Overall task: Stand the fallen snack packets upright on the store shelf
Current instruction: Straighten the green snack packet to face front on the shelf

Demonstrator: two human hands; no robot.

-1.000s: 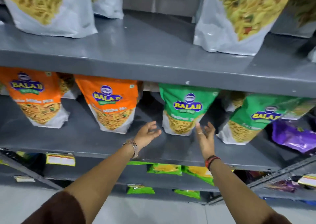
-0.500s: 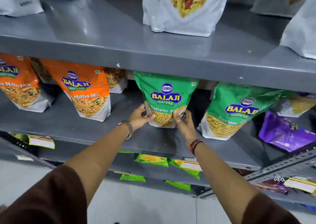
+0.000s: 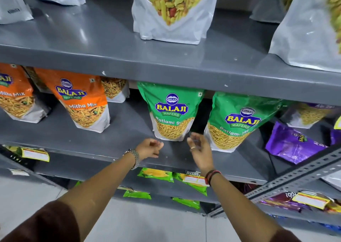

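Two brown sleeves are seen at bottom, bare forearms reaching fwd. Left hand (image 3: pixel 149 148), w/ metal watch (image 3: pixel 135 157) at wrist, is held loose, fingers curled, nothing grasped. Right hand (image 3: pixel 200 149), w/ red-black thread band (image 3: pixel 211 175) at wrist, is spread, palm inward, also empty. Both are held just in front of the green Balaji Ratlami Sev pouch (image 3: pixel 171 110), apart from it; the pouch is stood upright near the front of the grey metal middle shelf (image 3: pixel 79 142). A second green Ratlami pouch (image 3: pixel 238 120) is seen just to its right, tilted. Further right a purple packet (image 3: pixel 293 144) is lying fallen. Orange Mitha Mix pouch (image 3: pixel 83 101) is stood at left. On the shelf above, a white namkeen bag (image 3: pixel 173 13) is stood upright.
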